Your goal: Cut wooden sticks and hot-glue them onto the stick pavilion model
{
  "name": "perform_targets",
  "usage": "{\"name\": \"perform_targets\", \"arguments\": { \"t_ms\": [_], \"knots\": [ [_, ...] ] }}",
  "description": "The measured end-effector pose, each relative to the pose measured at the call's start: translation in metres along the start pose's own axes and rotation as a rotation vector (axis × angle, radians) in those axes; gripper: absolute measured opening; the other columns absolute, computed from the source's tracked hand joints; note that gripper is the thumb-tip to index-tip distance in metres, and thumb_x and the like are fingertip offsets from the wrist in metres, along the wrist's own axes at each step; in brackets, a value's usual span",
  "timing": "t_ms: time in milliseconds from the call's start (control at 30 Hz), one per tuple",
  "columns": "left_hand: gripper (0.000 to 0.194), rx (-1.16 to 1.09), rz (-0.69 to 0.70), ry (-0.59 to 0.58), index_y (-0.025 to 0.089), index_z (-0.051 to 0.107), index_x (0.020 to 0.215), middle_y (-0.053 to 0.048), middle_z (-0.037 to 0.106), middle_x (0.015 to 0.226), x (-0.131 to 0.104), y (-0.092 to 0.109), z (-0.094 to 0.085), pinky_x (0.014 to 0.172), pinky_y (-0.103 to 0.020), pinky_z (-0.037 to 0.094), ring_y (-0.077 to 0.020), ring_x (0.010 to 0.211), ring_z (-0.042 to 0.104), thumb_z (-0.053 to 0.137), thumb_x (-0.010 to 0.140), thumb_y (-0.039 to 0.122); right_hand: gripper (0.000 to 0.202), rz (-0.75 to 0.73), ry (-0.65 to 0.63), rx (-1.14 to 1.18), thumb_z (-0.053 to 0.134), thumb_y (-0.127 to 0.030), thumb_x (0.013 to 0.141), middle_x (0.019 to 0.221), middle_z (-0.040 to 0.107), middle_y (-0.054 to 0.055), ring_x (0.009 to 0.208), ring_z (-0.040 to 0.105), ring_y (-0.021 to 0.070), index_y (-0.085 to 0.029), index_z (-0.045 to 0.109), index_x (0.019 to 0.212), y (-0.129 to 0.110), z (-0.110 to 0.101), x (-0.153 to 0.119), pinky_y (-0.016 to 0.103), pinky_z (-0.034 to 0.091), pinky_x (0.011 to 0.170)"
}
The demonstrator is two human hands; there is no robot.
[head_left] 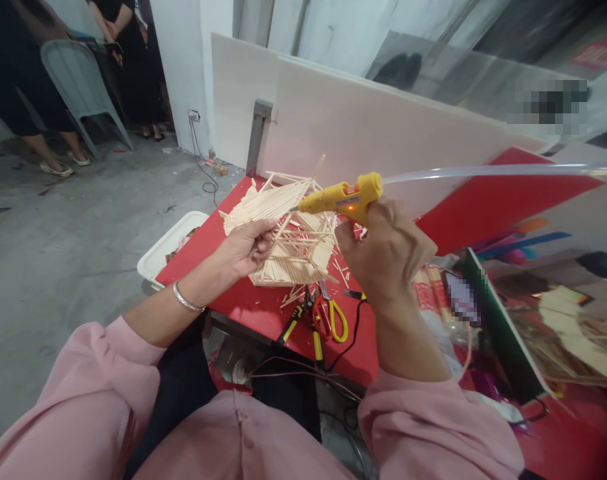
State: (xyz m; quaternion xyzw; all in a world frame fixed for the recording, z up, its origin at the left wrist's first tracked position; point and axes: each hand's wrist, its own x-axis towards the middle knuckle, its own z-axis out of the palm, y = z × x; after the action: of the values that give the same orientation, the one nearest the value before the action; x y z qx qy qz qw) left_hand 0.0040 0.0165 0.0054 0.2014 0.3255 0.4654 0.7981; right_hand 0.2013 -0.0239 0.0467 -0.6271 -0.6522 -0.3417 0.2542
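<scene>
A house-like model (290,263) built of thin pale wooden sticks stands on the red tabletop (248,310). My left hand (246,248), with a silver bangle at its wrist, is closed in a pinch at the model's near left side. Its fingertips are on a thin wooden stick (283,225); whether that stick is loose or part of the model, I cannot tell. In my right hand (390,250) is a yellow hot glue gun (340,199), its orange light lit. The nozzle points left, close above the stick and my left fingertips. A long clear glue stick (483,172) runs out of its back.
Pliers (316,343) and scissors with red and yellow handles (337,321) lie at the table's front, among stick scraps and a black cord (356,333). A green-sided box (503,327) stands right. White boards (383,123) lean behind. People (126,60) stand near a chair (80,83).
</scene>
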Motion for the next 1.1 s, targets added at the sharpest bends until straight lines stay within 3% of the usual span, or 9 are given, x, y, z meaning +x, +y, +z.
{"name": "perform_targets", "arguments": {
  "t_ms": [400,667,933,1100],
  "knots": [
    [0.027,0.111,0.072,0.067,0.016,0.050,0.059,0.007,0.045,0.045,0.000,0.000,0.001,0.031,-0.014,0.017,-0.0006,0.032,0.034,0.069,0.078,0.013,0.031,-0.016,0.052,0.026,0.056,-0.043,0.084,0.083,0.062,0.008,0.061,0.045,0.0138,-0.017,0.063,0.098,0.007,0.003,-0.007,0.030,0.021,0.053],
    [0.026,0.136,0.098,0.041,0.015,0.051,0.059,0.006,0.047,0.047,0.001,0.001,0.002,0.030,-0.014,0.019,-0.0011,0.033,0.035,0.068,0.078,0.011,0.031,-0.037,0.093,0.014,0.057,-0.044,0.084,0.081,0.061,0.007,0.061,0.047,0.0145,-0.017,0.063,0.098,0.009,0.004,-0.010,0.029,0.023,0.052],
    [0.026,0.034,-0.083,-0.048,0.014,0.055,0.064,0.007,0.043,0.046,-0.004,0.007,-0.005,0.030,-0.012,0.017,0.0010,0.031,0.028,0.072,0.083,0.017,0.025,-0.085,0.064,0.074,0.054,-0.036,0.085,0.082,0.063,0.008,0.066,0.053,0.0161,-0.016,0.064,0.098,-0.002,0.003,-0.011,0.029,0.029,0.054],
    [0.027,0.016,-0.091,-0.053,0.014,0.056,0.067,0.008,0.044,0.045,-0.007,0.008,-0.006,0.029,-0.012,0.015,0.0011,0.029,0.028,0.071,0.086,0.024,0.033,-0.105,0.036,0.058,0.053,-0.033,0.085,0.085,0.065,0.008,0.065,0.053,0.0153,-0.015,0.064,0.111,-0.010,0.006,-0.012,0.028,0.028,0.054]
  ]
}}
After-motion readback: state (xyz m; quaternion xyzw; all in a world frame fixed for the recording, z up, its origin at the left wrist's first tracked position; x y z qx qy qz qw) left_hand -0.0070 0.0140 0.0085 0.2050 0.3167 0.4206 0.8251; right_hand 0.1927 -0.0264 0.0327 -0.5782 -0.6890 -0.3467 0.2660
